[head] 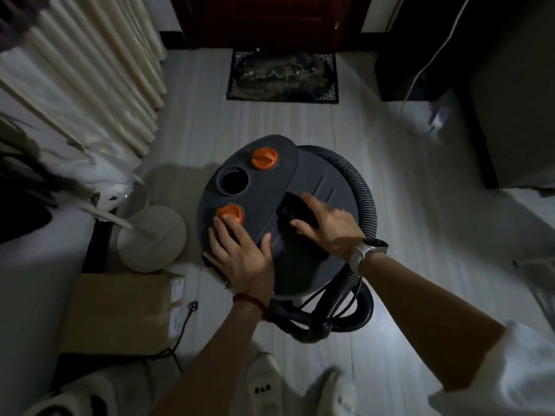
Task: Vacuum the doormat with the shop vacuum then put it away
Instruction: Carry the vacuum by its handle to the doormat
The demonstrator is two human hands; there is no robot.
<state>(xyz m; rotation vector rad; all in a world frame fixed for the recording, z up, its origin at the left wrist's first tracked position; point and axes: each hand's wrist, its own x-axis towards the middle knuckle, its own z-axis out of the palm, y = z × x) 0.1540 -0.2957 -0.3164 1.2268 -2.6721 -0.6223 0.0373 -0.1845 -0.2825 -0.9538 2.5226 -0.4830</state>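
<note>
The round dark grey plastic shop vacuum [279, 211] is standing on the pale plank floor [420, 235], in the middle of the room. The dark patterned rectangular doormat [282, 76] is lying well apart from it, flush against the foot of the dark red door [270, 19]. A bare strip of floor is running open between the two. On the left, a brown cardboard box [120, 310] and a round off-white base [150, 238] are crowding the vacuum's edge; on the right, floor is lying free up to a dark cabinet [510, 100].

Two orange knobs [264, 158] and one open round port [232, 182] are showing on the lid. One black ribbed hose [362, 187] is curling around the right side.

The left hand [240, 256] is lying flat and spread on the lid, fingertips touching the nearer knob, gripping nothing. The right hand [326, 223] is resting with loosely curled fingers on the black recessed handle [295, 210]; whether it is clasping it, I cannot tell.
</note>
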